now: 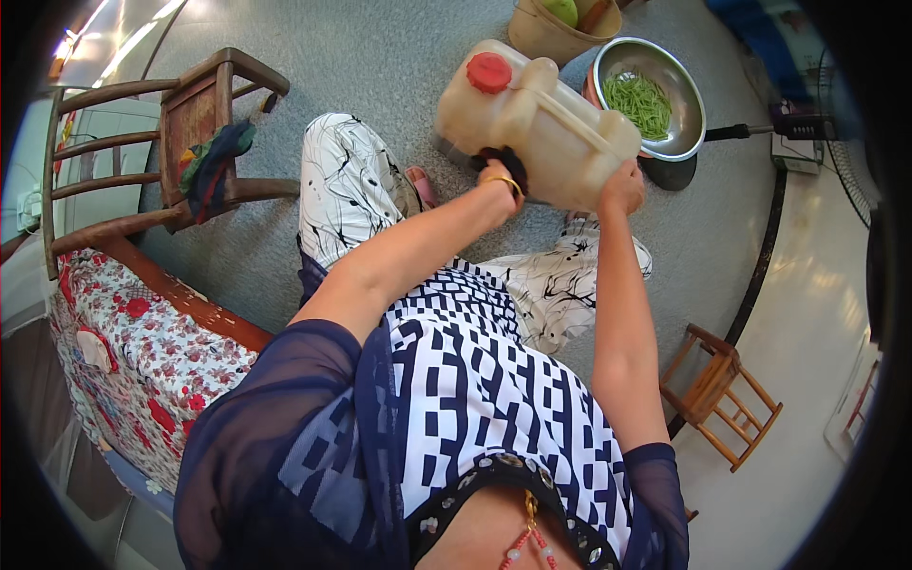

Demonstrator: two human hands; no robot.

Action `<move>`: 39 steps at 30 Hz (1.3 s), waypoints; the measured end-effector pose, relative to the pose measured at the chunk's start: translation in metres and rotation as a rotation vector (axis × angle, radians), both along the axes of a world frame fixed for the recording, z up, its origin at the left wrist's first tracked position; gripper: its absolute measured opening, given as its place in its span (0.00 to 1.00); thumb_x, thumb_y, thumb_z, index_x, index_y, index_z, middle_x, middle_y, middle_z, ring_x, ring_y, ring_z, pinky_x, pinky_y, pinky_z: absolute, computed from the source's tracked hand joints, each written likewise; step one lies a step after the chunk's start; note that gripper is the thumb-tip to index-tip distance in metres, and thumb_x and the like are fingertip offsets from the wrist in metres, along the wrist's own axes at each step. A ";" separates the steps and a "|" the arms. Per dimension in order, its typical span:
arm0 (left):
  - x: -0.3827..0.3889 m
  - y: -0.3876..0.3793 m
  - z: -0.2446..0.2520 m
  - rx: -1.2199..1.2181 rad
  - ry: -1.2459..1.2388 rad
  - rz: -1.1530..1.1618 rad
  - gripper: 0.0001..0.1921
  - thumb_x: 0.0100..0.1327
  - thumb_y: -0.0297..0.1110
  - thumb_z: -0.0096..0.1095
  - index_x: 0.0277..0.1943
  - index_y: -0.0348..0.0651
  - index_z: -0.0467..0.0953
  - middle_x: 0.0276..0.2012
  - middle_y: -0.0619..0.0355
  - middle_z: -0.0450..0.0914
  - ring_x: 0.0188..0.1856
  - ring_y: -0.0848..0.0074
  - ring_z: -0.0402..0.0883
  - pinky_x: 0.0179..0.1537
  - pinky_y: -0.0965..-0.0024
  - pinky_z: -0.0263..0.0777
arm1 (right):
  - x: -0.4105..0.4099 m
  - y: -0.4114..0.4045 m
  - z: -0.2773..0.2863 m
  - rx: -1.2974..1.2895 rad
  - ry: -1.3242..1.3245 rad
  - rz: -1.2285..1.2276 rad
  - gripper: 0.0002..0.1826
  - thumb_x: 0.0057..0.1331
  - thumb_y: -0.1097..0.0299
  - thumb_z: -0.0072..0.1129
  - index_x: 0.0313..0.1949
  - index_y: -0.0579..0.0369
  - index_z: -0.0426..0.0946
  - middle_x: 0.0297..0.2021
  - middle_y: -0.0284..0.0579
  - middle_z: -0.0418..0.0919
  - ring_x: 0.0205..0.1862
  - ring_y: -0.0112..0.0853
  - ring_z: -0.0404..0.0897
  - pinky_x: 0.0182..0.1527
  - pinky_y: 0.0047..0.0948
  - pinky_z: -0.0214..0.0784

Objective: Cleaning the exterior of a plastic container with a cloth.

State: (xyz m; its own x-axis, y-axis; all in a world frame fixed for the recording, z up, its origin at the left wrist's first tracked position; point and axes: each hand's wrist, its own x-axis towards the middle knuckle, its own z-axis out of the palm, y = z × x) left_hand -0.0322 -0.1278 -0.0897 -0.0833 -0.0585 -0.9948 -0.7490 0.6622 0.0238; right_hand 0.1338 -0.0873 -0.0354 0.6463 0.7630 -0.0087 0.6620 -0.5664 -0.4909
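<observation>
A large translucent plastic jug (548,135) with a red screw cap (489,73) is tilted in front of my knees, its cap end towards the upper left. My left hand (501,187), with a gold bangle at the wrist, presses a dark cloth (510,162) against the jug's near side. The cloth is bunched, and its exact kind is hard to tell. At the jug's lower right end, my right hand (624,189) grips the corner, with its fingers partly hidden. Whether the jug touches the floor cannot be seen.
Beyond the jug stand a steel bowl (687,107) of cut green vegetable strips and a beige bucket (531,35). A wooden chair (192,135) with a cloth on it is at the left, near a floral-covered bed or seat (142,342). A small wooden chair (716,374) stands right.
</observation>
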 end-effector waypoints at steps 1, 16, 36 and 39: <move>0.009 -0.005 0.002 0.034 -0.052 -0.073 0.32 0.60 0.67 0.38 0.44 0.45 0.71 0.33 0.51 0.76 0.30 0.61 0.77 0.20 0.60 0.72 | -0.003 0.002 0.002 -0.021 -0.005 0.004 0.27 0.63 0.48 0.35 0.45 0.55 0.77 0.40 0.57 0.79 0.44 0.51 0.77 0.48 0.44 0.67; -0.034 -0.032 -0.030 0.785 0.851 -0.438 0.16 0.59 0.39 0.55 0.44 0.35 0.74 0.37 0.43 0.80 0.40 0.55 0.79 0.43 0.60 0.69 | 0.006 -0.005 -0.001 0.069 0.072 0.011 0.25 0.64 0.50 0.37 0.44 0.56 0.77 0.39 0.57 0.79 0.43 0.52 0.77 0.46 0.45 0.67; -0.077 -0.006 0.015 1.067 1.755 -0.892 0.20 0.40 0.33 0.69 0.38 0.40 0.72 0.35 0.51 0.72 0.42 0.58 0.71 0.47 0.60 0.64 | -0.003 0.002 -0.016 0.110 0.091 -0.028 0.25 0.61 0.48 0.41 0.41 0.55 0.76 0.39 0.56 0.78 0.42 0.50 0.77 0.46 0.45 0.68; -0.064 -0.013 0.011 0.989 1.721 -0.834 0.20 0.42 0.33 0.68 0.39 0.39 0.71 0.34 0.51 0.73 0.41 0.58 0.73 0.45 0.61 0.66 | -0.002 0.005 -0.020 0.101 0.086 -0.043 0.25 0.62 0.47 0.41 0.41 0.54 0.76 0.39 0.56 0.78 0.43 0.50 0.77 0.46 0.46 0.68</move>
State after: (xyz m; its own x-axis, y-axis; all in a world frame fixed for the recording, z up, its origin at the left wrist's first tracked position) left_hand -0.0957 -0.1408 -0.0787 -0.4237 0.8128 0.3998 0.7673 0.0875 0.6354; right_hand 0.1318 -0.0822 -0.0554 0.6790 0.7341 0.0101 0.5910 -0.5383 -0.6008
